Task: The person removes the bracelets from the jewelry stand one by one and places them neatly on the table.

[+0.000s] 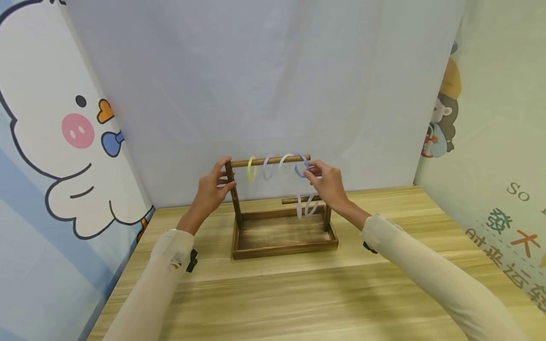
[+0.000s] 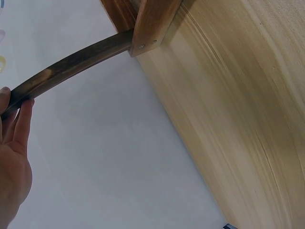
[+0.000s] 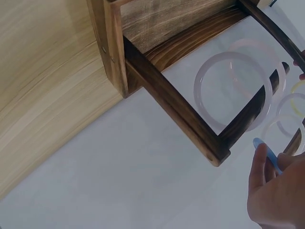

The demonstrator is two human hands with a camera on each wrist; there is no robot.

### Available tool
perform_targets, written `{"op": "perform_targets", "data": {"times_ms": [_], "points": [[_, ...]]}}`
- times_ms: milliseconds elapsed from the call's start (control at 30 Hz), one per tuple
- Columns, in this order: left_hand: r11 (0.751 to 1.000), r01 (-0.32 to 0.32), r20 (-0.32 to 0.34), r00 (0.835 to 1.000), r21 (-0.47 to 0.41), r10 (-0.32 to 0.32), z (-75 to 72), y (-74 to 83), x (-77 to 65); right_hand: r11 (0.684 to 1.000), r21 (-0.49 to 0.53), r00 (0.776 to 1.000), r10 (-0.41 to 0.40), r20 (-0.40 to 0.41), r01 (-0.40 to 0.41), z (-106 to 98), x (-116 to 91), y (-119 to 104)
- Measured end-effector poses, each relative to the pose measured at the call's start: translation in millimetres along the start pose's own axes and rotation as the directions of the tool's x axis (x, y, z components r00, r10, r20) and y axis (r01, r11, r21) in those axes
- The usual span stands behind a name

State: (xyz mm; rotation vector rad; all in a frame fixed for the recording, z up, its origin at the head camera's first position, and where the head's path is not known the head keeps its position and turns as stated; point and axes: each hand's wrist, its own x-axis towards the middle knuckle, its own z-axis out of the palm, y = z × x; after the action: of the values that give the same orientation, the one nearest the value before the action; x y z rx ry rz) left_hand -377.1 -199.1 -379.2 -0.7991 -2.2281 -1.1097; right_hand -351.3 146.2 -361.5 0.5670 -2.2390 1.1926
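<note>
A brown wooden rack with a tray base stands on the table. My left hand grips the top of its tall left post, thumb in front and fingers behind. On the upper rod hang a yellow bangle, a pale purple bangle and a white bangle. At the rod's right end, my right hand pinches a blue bangle between thumb and fingers; the rod passes through its ring in the head view. Two pale bangles hang on the lower rod.
The rack sits toward the back of the wood-grain table. Behind it hangs a plain pale curtain. Printed cartoon panels flank the table on both sides. A short right post carries the lower rod.
</note>
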Motion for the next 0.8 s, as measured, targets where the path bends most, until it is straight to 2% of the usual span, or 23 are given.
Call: {"op": "perform_targets", "data": {"times_ms": [333,500,800], "points": [[1.000,-0.012,-0.007,1.000,-0.012,0.012,0.2,-0.5,-0.6,0.999,-0.039,1.000,-0.001,-0.008,0.000,-11,0,8],[1.000,0.004,-0.001,1.000,0.006,-0.004,0.5,-1.6,0.4,0.999,-0.042,1.000,0.006,-0.025,-0.007,-18,1,9],[1.000,0.009,-0.002,1.000,0.004,-0.009,0.6,-2.9,0.9,0.998,-0.064,0.999,-0.030,-0.041,0.027,-30,1,14]]}}
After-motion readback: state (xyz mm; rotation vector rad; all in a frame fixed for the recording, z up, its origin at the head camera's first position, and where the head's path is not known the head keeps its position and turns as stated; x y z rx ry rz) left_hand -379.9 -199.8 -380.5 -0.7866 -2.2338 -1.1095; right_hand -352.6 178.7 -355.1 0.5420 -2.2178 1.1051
